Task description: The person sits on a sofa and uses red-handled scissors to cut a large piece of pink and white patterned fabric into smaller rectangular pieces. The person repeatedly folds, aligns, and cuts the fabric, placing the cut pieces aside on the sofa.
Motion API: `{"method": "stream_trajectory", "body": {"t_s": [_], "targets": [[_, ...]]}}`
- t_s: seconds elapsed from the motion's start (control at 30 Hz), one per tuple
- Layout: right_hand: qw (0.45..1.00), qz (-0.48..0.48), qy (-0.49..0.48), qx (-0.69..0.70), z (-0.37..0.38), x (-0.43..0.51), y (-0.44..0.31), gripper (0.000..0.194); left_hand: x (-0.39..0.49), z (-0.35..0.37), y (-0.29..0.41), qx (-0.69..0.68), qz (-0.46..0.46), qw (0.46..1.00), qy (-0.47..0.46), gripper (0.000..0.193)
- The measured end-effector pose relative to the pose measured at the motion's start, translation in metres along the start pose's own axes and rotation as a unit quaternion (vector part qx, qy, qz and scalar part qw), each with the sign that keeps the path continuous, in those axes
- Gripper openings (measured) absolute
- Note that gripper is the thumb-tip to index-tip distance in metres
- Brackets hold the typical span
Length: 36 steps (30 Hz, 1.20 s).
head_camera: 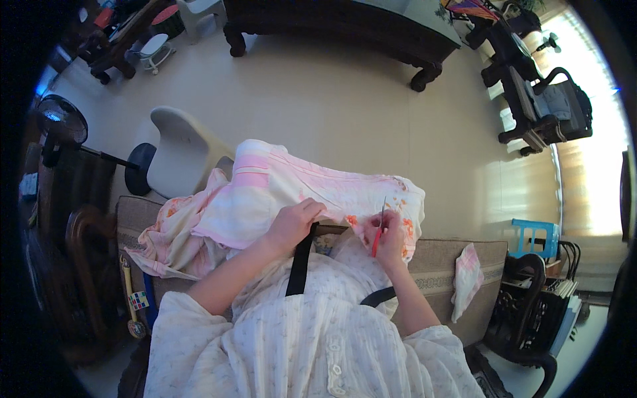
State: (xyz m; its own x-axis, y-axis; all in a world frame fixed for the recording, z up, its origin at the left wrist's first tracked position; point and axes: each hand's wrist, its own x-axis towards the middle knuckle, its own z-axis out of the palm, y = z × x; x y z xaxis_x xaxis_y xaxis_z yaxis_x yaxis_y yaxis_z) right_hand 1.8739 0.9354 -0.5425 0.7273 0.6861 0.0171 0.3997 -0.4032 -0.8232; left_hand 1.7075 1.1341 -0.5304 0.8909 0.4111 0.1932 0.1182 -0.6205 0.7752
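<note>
A large pink and white cloth (254, 199) with orange flower prints lies across my lap, its left part bunched on the seat. My left hand (296, 224) pinches the cloth's near edge at the middle. Farther right, my right hand (388, 236) holds small scissors with red handles (376, 243), the narrow blade pointing away from me, over the flowered end. The fingers of that hand also touch the cloth's edge. Whether the blades are apart cannot be told. Black straps (300, 268) hang in front of my light patterned clothing.
A cushioned seat (443, 288) extends on both sides, with a small pink and white cloth piece (467, 281) at right. A white plastic chair (181, 154) and a standing fan (62, 119) are at left. A dark wooden table (338, 25) stands ahead. A blue plastic stool (537, 236) is at right.
</note>
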Motion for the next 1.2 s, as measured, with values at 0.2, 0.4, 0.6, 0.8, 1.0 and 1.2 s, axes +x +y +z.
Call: {"method": "stream_trajectory", "body": {"t_s": [0.2,0.4,0.6,0.8,1.0,1.2], "targets": [[0.985,-0.137,0.057,-0.082,0.024,-0.013,0.001,0.043,0.024,0.0,-0.001,-0.071,-0.098,0.993,-0.008,0.008],[0.969,-0.193,0.151,-0.013,0.017,0.017,-0.013,0.028,0.035,-0.004,0.006,-0.196,-0.174,0.965,0.019,0.021],[0.988,-0.019,0.092,0.121,0.025,0.029,-0.04,0.028,0.039,0.018,0.02,-0.123,-0.145,0.982,0.009,0.032],[0.962,0.108,0.238,-0.074,-0.089,0.082,0.033,0.011,0.006,-0.085,0.025,0.027,0.245,0.958,0.149,0.026],[0.902,0.018,0.329,-0.279,-0.208,0.085,0.118,0.027,-0.063,-0.149,-0.056,0.011,-0.137,0.972,0.19,0.022],[0.896,-0.002,0.393,-0.208,-0.229,0.066,0.087,0.028,-0.04,-0.121,-0.045,0.057,-0.229,0.965,0.11,0.026]]}}
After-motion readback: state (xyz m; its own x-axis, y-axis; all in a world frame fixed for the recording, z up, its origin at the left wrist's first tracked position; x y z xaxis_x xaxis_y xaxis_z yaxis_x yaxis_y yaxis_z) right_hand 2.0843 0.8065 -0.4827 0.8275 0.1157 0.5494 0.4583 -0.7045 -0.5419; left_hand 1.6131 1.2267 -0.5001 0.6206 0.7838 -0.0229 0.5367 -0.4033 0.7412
